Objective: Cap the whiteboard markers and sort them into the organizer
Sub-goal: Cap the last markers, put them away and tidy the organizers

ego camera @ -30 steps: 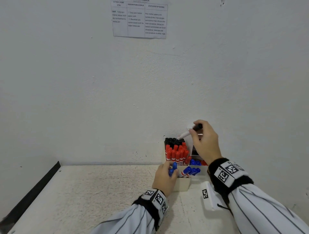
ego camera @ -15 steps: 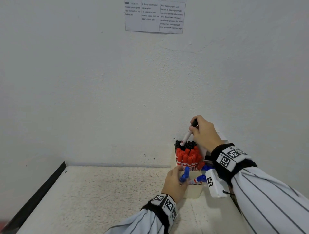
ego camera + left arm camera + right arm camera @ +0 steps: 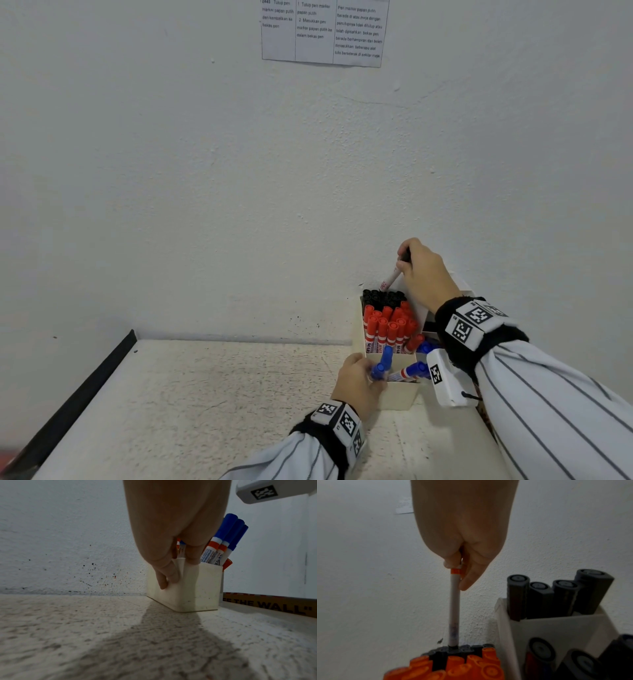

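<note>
A cream organizer (image 3: 399, 397) stands by the wall, with black markers (image 3: 383, 296) at the back, red ones (image 3: 388, 325) in the middle and blue ones (image 3: 412, 370) in front. My right hand (image 3: 404, 260) pinches a black-capped marker (image 3: 390, 279) by its cap end above the back row. In the right wrist view my right hand (image 3: 458, 572) holds the marker (image 3: 454, 601) nearly upright, its lower end among the black caps (image 3: 465, 649). My left hand (image 3: 171, 574) grips the organizer's front wall (image 3: 199, 588) beside the blue markers (image 3: 228, 534).
A second white holder (image 3: 547, 627) with dark-capped markers (image 3: 556, 595) stands right of the organizer. The white wall (image 3: 308, 205) is right behind both, with a printed sheet (image 3: 323, 32) high up. A black strip (image 3: 78, 394) edges the speckled tabletop (image 3: 222, 411) on the left.
My right hand has tipped the black-capped marker from slanting leftward to nearly upright and lowered its end onto the black row. The left hand has stayed on the organizer.
</note>
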The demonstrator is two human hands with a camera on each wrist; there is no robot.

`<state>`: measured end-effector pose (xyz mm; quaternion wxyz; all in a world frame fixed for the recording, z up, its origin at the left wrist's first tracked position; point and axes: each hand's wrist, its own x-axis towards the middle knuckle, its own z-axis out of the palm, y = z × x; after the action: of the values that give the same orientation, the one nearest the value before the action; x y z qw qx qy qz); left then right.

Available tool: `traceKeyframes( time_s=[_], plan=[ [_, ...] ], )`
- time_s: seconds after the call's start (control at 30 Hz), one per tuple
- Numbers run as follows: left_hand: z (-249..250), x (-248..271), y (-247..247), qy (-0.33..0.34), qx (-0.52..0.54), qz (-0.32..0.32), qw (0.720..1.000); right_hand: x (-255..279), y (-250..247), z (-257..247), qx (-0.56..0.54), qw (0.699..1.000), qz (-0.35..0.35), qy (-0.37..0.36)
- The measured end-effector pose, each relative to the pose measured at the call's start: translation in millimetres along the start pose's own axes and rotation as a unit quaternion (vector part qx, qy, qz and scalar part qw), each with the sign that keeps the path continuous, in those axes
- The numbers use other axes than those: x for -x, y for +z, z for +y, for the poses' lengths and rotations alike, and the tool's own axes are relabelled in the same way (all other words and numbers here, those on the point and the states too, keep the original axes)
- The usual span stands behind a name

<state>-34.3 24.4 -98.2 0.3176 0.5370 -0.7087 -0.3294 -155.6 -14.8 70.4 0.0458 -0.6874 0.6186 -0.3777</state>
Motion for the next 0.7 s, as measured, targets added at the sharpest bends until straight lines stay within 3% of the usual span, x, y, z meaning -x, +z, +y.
traceKeyframes(
  time_s=[0.43,0.7],
  plan=[
    [3.0,3.0,-1.3,0.003,0.009,0.010,1.000,-2.7,-7.3,1.7,-0.038,0.999,-0.033,0.007],
    [1.7,2.8,-1.7,0.014,0.012,0.016,1.000,2.4,-11.8,4.8,-0.075,0.997,-0.012,-0.011]
  ],
)
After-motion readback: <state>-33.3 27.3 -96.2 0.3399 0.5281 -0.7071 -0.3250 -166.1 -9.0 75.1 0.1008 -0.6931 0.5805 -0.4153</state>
